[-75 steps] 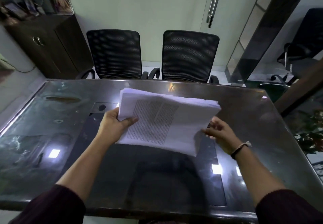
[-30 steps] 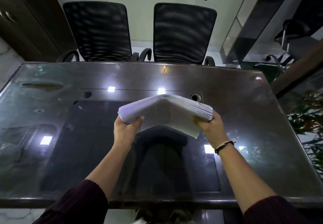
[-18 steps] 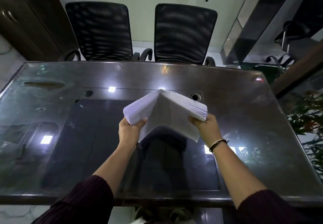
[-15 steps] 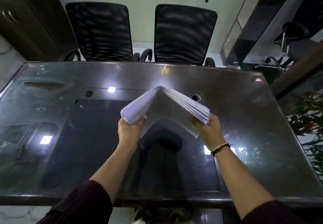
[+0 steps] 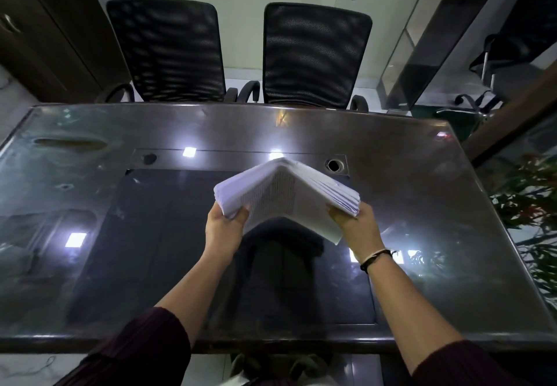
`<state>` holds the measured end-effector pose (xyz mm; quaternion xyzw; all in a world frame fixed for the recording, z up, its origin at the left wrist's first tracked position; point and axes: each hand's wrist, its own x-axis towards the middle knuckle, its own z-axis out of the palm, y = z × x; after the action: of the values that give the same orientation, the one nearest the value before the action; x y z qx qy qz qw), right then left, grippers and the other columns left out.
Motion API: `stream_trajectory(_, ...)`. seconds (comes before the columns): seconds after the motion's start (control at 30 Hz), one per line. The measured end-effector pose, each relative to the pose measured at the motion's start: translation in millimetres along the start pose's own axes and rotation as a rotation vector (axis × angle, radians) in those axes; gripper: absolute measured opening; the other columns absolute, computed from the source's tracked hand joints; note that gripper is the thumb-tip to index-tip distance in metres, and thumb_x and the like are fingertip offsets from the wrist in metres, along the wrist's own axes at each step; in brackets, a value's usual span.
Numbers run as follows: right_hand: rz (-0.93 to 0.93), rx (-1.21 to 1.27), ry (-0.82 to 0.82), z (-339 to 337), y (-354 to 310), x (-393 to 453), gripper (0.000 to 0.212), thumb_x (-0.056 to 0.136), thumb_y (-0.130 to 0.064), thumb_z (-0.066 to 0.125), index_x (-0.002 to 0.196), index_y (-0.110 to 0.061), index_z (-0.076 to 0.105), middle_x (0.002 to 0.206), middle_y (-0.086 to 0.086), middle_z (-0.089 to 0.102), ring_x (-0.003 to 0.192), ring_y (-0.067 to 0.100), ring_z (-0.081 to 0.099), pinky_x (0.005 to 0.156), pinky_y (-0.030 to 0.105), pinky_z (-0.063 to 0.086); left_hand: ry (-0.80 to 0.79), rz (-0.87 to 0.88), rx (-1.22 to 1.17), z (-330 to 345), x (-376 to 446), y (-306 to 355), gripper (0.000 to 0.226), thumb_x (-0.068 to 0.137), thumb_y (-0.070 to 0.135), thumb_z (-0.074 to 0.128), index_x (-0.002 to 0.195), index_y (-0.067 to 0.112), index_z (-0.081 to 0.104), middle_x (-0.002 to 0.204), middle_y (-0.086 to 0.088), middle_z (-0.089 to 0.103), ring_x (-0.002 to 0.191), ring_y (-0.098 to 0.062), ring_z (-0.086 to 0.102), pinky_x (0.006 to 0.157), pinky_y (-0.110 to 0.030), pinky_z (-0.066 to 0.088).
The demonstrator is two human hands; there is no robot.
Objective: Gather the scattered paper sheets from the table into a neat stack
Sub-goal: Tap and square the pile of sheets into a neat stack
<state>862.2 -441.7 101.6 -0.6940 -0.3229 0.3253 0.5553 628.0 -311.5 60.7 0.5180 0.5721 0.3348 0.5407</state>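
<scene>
A thick stack of white printed paper sheets hangs above the middle of the dark glass-topped table, bent upward into a tent-like ridge. My left hand grips its left end, thumb on the near face. My right hand grips the right end, where the sheet edges fan out slightly. A dark band circles the right wrist. No loose sheets show on the table.
Two black mesh office chairs stand pushed against the table's far edge. A dark wooden cabinet is at the back left. Another chair and a plant are off to the right. Two round cable holes sit mid-table.
The stack was held flat, then both hands pushed its ends inward and down, so it arched into a peak. It has also moved closer to me over the table.
</scene>
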Motion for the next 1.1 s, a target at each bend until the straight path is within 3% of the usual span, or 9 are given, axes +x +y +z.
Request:
stream_trajectory(0.13,-0.001,0.034,-0.008,-11,8,4,0.039,0.082,-0.001,0.082,0.113,-0.023,0.073,0.112,-0.002,0.076,0.103,0.013,0.069,0.093,0.03,0.055,-0.071,0.038,0.058,-9,6,3,0.035,0.088,0.018,0.082,0.117,0.03,0.065,0.1,0.01,0.074,0.093,-0.005,0.07,0.071,-0.019,0.051)
stream_trajectory(0.3,0.169,-0.031,0.021,-5,31,2,0.044,0.084,0.003,0.077,0.089,-0.041,0.078,0.096,-0.005,0.076,0.095,0.018,0.067,0.097,0.046,0.053,-0.08,-0.111,0.028,-3,4,-13,0.032,0.084,0.014,0.085,0.111,0.022,0.07,0.098,0.003,0.076,0.099,-0.022,0.073,0.074,-0.03,0.056)
stream_trajectory(0.4,0.111,-0.014,0.023,2,16,8,0.04,0.088,0.002,0.073,0.089,-0.037,0.078,0.091,-0.006,0.076,0.089,0.013,0.067,0.09,0.038,0.053,-0.043,-0.071,-0.025,5,4,-2,0.031,0.086,0.012,0.083,0.112,0.022,0.069,0.099,-0.001,0.076,0.097,-0.024,0.073,0.08,-0.04,0.062)
stream_trajectory(0.57,0.007,0.038,-0.032,-9,3,8,0.04,0.087,0.004,0.074,0.104,-0.032,0.073,0.095,-0.017,0.077,0.091,0.001,0.069,0.084,0.017,0.054,-0.075,0.005,-0.025,-3,14,4,0.029,0.085,0.017,0.085,0.109,0.028,0.072,0.099,0.003,0.078,0.092,-0.012,0.074,0.08,-0.03,0.06)
stream_trajectory(0.7,0.163,-0.045,0.003,-15,40,-2,0.039,0.08,-0.002,0.084,0.096,-0.036,0.076,0.091,-0.017,0.078,0.087,0.005,0.071,0.084,0.031,0.055,-0.147,-0.128,0.1,-13,12,-25,0.023,0.085,0.017,0.084,0.106,0.023,0.074,0.098,0.0,0.079,0.099,-0.023,0.075,0.085,-0.036,0.059)
stream_trajectory(0.87,0.148,-0.228,0.008,-16,34,1,0.028,0.083,-0.018,0.083,0.082,-0.045,0.076,0.076,-0.012,0.073,0.075,0.008,0.062,0.075,0.03,0.051,-0.099,-0.176,0.123,-10,8,-33,0.023,0.085,0.028,0.086,0.103,0.018,0.075,0.099,-0.004,0.079,0.101,-0.031,0.075,0.084,-0.043,0.06)
stream_trajectory(0.93,0.026,-0.344,-0.048,-24,12,9,0.017,0.085,-0.013,0.08,0.081,-0.03,0.075,0.068,-0.015,0.062,0.068,0.001,0.051,0.067,0.029,0.047,-0.082,-0.162,0.106,-12,6,-24,0.045,0.078,0.039,0.091,0.111,0.021,0.065,0.109,-0.004,0.076,0.108,-0.03,0.072,0.087,-0.041,0.06)
stream_trajectory(1.0,-0.248,-0.483,-0.154,-33,-23,20,0.017,0.085,-0.005,0.07,0.076,-0.019,0.07,0.069,-0.02,0.06,0.071,-0.004,0.05,0.067,0.029,0.047,-0.003,-0.041,0.221,-13,3,-1,0.094,0.065,0.049,0.096,0.139,0.023,0.044,0.143,-0.011,0.056,0.134,-0.03,0.055,0.112,-0.045,0.048)
stream_trajectory(1.1,-0.541,-0.823,-0.302,-41,-92,30,0.02,0.083,-0.024,0.059,0.093,-0.026,0.077,0.088,-0.013,0.078,0.084,0.01,0.074,0.072,0.033,0.058,0.001,0.533,0.575,-12,3,46,0.127,0.072,0.055,0.09,0.164,0.017,0.012,0.171,-0.008,0.015,0.159,-0.025,0.012,0.129,-0.044,0.011)
